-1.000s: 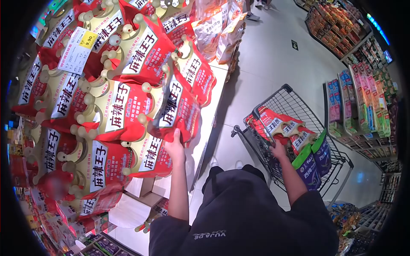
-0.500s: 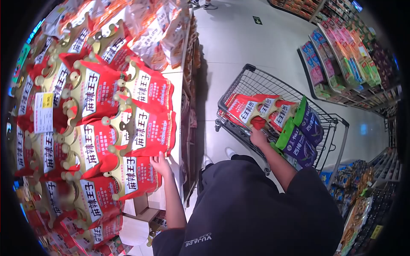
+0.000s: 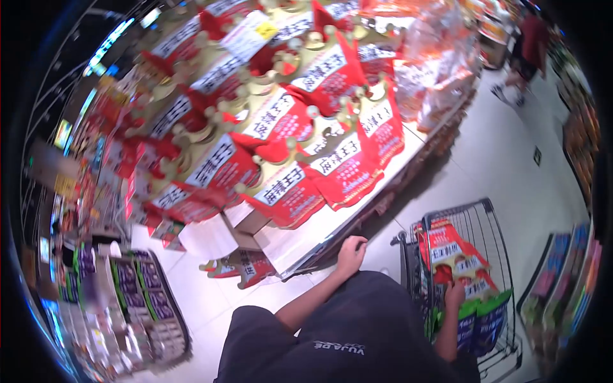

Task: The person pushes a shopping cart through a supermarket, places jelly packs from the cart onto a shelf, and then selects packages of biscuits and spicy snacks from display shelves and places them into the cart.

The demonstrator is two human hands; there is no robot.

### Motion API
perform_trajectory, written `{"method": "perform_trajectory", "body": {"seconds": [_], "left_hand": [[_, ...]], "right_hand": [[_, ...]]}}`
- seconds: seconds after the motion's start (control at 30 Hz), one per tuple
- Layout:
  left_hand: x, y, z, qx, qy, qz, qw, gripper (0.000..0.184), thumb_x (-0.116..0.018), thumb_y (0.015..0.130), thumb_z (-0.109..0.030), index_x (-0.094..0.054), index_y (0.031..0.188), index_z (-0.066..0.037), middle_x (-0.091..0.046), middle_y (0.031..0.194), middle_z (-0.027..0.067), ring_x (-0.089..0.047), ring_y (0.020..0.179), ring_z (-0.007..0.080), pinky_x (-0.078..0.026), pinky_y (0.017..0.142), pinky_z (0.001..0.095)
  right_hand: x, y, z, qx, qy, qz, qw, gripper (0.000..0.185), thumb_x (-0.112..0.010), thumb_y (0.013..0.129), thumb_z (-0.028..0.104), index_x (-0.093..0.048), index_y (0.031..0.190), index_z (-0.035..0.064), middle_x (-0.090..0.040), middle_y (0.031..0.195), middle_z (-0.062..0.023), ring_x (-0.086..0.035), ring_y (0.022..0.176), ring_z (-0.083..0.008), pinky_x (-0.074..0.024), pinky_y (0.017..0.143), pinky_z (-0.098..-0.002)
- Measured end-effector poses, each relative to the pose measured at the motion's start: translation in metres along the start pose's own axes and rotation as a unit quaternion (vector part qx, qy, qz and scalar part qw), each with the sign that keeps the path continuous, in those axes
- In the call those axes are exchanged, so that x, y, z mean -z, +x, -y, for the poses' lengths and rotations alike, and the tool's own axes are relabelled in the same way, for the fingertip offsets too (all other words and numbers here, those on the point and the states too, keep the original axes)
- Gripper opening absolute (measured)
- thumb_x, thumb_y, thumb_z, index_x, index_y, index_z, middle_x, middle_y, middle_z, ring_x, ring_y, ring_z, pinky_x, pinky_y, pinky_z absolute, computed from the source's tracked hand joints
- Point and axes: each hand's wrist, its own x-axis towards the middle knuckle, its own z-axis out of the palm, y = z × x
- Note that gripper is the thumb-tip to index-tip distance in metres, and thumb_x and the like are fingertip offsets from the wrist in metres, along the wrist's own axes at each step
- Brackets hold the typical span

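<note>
My left hand hangs beside the display's front edge, its fingers loosely curled in with nothing seen in them. Above it stand the nearest red snack bags, apart from the hand. At the right, my right hand is closed at the near side of the black shopping cart; the rim under its fingers is mostly hidden. Just beyond this hand, red snack bags lie in the cart. Purple-and-green bags lie beside my right forearm.
Rows of red bags fill the display, with a pale shelf edge in front. Clear-and-orange packages sit farther along. A low rack stands right of the cart. Another person is in the aisle, and a stacked display stands at left.
My left hand has come away from the red bag on the display and curled. The view has turned left, and the cart with my right hand now sits lower right.
</note>
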Motion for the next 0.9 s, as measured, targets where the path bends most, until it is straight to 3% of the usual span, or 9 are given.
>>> {"method": "perform_trajectory", "body": {"seconds": [0.07, 0.27, 0.37, 0.47, 0.53, 0.6, 0.9], "left_hand": [[-0.005, -0.011, 0.001, -0.02, 0.03, 0.017, 0.999, 0.011, -0.058, 0.086, -0.014, -0.061, 0.09, -0.004, -0.061, 0.09, 0.0118, -0.058, 0.086, 0.0279, -0.047, 0.075, 0.0357], [-0.006, -0.055, 0.004, 0.057, 0.011, 0.054, 0.997, 0.018, -0.053, 0.088, -0.018, -0.062, 0.091, -0.002, -0.064, 0.088, 0.0148, -0.062, 0.084, 0.0309, -0.048, 0.074, 0.0384], [-0.005, -0.072, 0.016, 0.072, 0.01, 0.028, 0.997, 0.017, -0.054, 0.088, -0.018, -0.061, 0.095, -0.004, -0.065, 0.084, 0.0123, -0.063, 0.076, 0.0283, -0.049, 0.071, 0.0361], [-0.002, -0.082, 0.015, 0.11, -0.004, 0.022, 0.994, 0.017, -0.053, 0.088, -0.016, -0.061, 0.094, -0.003, -0.064, 0.08, 0.0119, -0.062, 0.072, 0.025, -0.048, 0.067, 0.0353], [-0.002, -0.089, 0.018, 0.124, -0.013, 0.008, 0.992, 0.017, -0.054, 0.088, -0.017, -0.061, 0.093, -0.002, -0.064, 0.078, 0.0118, -0.062, 0.07, 0.025, -0.048, 0.066, 0.0355], [-0.001, -0.1, 0.025, 0.126, -0.009, 0.008, 0.992, 0.019, -0.052, 0.088, -0.02, -0.06, 0.092, -0.004, -0.064, 0.078, 0.0126, -0.063, 0.072, 0.0298, -0.047, 0.065, 0.0396], [-0.004, -0.117, 0.026, 0.13, 0.002, 0.022, 0.991, 0.021, -0.053, 0.089, -0.024, -0.061, 0.091, -0.004, -0.064, 0.076, 0.0113, -0.062, 0.072, 0.0263, -0.048, 0.067, 0.038]], "right_hand": [[0.006, -0.001, 0.004, 0.02, -0.05, -0.024, 0.998, 0.025, -0.058, 0.086, 0.03, -0.064, 0.088, 0.005, -0.064, 0.084, -0.0191, -0.062, 0.076, -0.0389, -0.0474, 0.065, -0.0489], [0.023, 0.006, 0.002, 0.099, -0.045, -0.078, 0.991, 0.025, -0.054, 0.089, 0.03, -0.064, 0.087, 0.0071, -0.063, 0.081, -0.0195, -0.06, 0.075, -0.0401, -0.0457, 0.063, -0.0492], [0.041, 0.015, 0.025, 0.107, -0.05, -0.051, 0.992, 0.024, -0.054, 0.089, 0.029, -0.064, 0.088, 0.0063, -0.064, 0.084, -0.019, -0.061, 0.078, -0.0388, -0.0456, 0.065, -0.0484], [0.018, 0.034, -0.003, 0.173, -0.036, -0.088, 0.98, 0.022, -0.055, 0.089, 0.026, -0.064, 0.092, 0.0061, -0.064, 0.083, -0.0183, -0.06, 0.076, -0.0388, -0.0452, 0.065, -0.0479], [0.01, 0.042, -0.009, 0.193, 0.067, -0.175, 0.963, 0.025, -0.063, 0.082, 0.023, -0.066, 0.096, 0.0032, -0.064, 0.075, -0.0181, -0.062, 0.067, -0.0368, -0.0468, 0.06, -0.0442], [0.009, 0.06, 0.006, 0.209, 0.068, -0.159, 0.963, 0.025, -0.063, 0.082, 0.023, -0.066, 0.096, 0.0024, -0.064, 0.075, -0.018, -0.061, 0.067, -0.0356, -0.047, 0.06, -0.0434], [0.118, 0.063, 0.032, 0.152, 0.021, -0.011, 0.988, 0.034, -0.061, 0.082, 0.023, -0.062, 0.103, -0.0042, -0.065, 0.083, -0.0164, -0.061, 0.069, -0.0248, -0.0487, 0.06, -0.0358]]}}
